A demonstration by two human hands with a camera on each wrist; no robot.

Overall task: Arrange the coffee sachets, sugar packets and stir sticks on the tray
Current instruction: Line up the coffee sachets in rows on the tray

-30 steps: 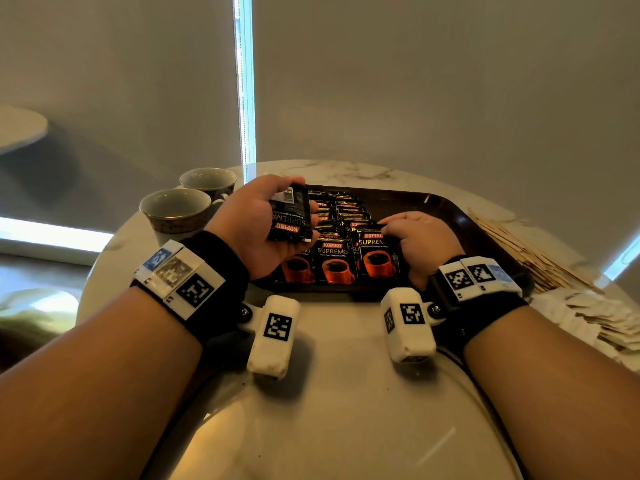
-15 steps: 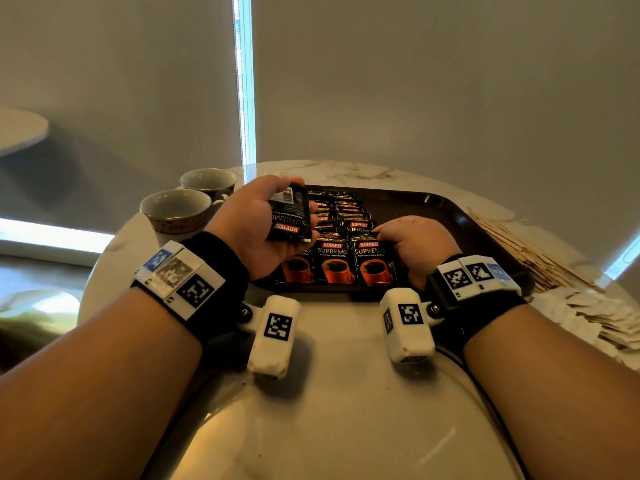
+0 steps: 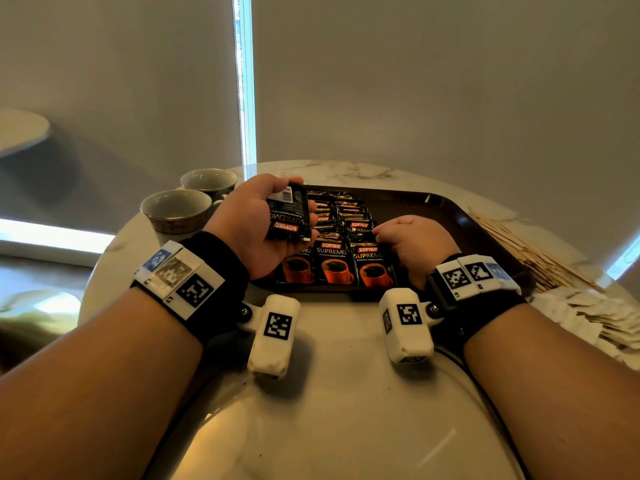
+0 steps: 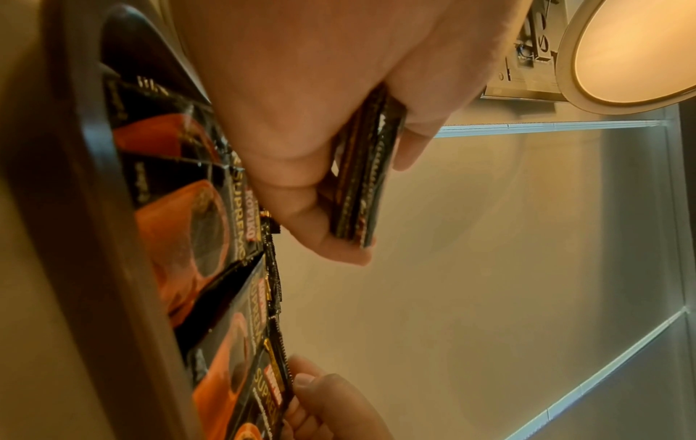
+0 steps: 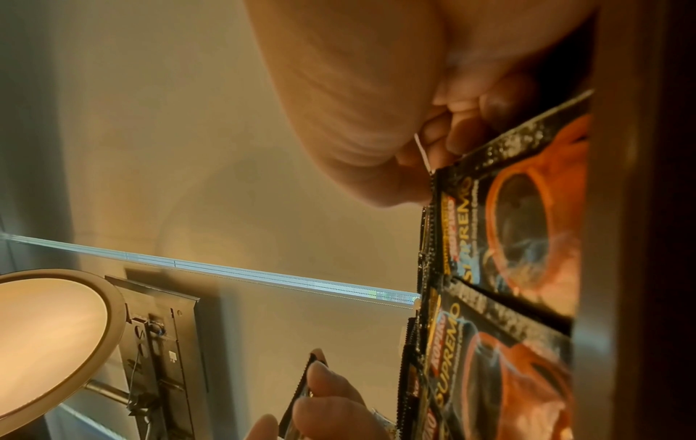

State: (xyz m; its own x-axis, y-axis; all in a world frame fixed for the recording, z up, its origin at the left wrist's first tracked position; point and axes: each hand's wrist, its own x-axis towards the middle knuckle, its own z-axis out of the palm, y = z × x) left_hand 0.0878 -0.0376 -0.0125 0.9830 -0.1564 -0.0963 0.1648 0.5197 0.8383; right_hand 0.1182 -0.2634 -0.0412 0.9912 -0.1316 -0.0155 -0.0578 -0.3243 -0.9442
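The coffee part looks well advanced but not finished: overlapping rows of sachets [image 3: 334, 261] already lie in the left half of the tray [image 3: 446, 216], while the left hand [image 3: 258, 223] holds a small stack of spare sachets [image 3: 289, 216] above that corner. The sugar packets [image 3: 588, 317] and stir sticks [image 3: 533, 254] lie in loose heaps on the surface [image 3: 346, 393] to the right of the tray, so both of those groups seem yet to be placed, and the tray's right half is bare. The left hand hovers palm up, its grip curled round the stack, thumb on one face and fingers on the other, as the left wrist view shows edge-on. The right hand [image 3: 414, 244] sits low over the near right end of the rows, knuckles up, its grip pinching the top edge of the front right sachet [image 5: 527, 214]. Two cups [image 3: 176, 209] stand left of the tray.
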